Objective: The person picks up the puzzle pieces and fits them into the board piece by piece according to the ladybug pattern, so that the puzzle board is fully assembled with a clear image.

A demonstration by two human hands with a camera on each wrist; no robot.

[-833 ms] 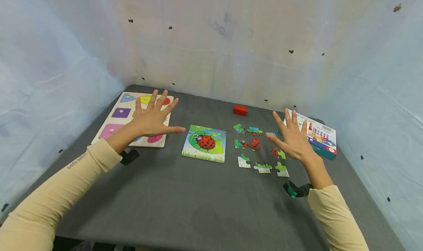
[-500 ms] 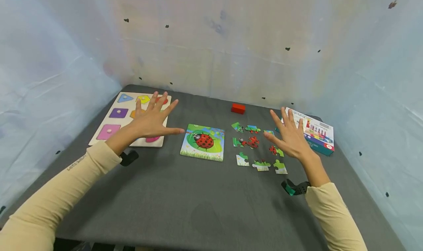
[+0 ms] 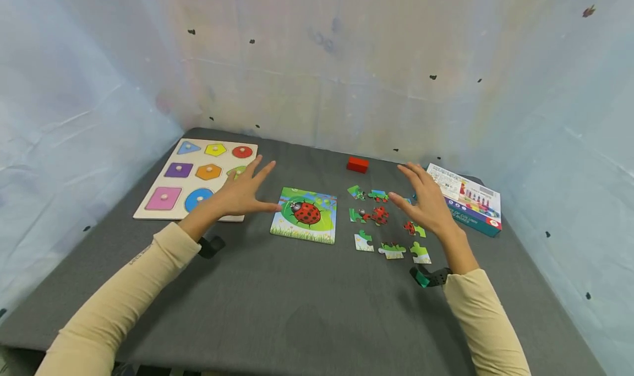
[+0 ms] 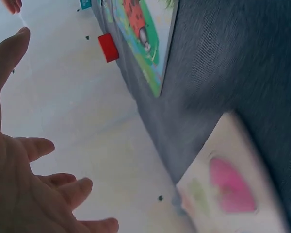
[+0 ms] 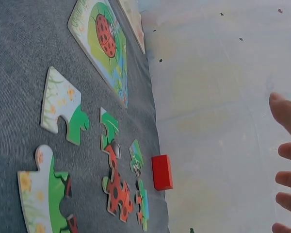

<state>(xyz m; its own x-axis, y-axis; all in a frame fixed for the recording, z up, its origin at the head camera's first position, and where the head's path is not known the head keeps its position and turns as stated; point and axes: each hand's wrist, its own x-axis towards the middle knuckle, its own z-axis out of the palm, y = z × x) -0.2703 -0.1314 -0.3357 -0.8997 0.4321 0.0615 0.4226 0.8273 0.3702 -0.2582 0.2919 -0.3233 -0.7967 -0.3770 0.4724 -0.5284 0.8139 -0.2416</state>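
My left hand point(image 3: 240, 191) hovers with spread fingers between the wooden shape board point(image 3: 168, 213) and a square ladybug picture board point(image 3: 303, 215); its thumb overlaps the picture's left edge in the head view. Over to the right, my right hand point(image 3: 427, 204) is raised above the loose puzzle pieces, fingers apart and holding nothing. Those pieces lie in loose rows, among them a red spotted piece point(image 3: 380, 215) and a white and green corner piece point(image 3: 364, 241). The right wrist view shows a grassy edge piece point(image 5: 39, 189) close up. Part of the piece group is hidden behind the right hand.
A red block point(image 3: 358, 164) lies near the back edge of the grey table point(image 3: 277, 304). At the right stands a white and teal box point(image 3: 473, 200). Pale sheeting point(image 3: 317, 62) hangs behind and at both sides. Knobbed shapes sit in the wooden board.
The left hand has lowered and shifted slightly right, uncovering more of the shape board. The right hand has moved a little left, and its fingers have drawn closer together.
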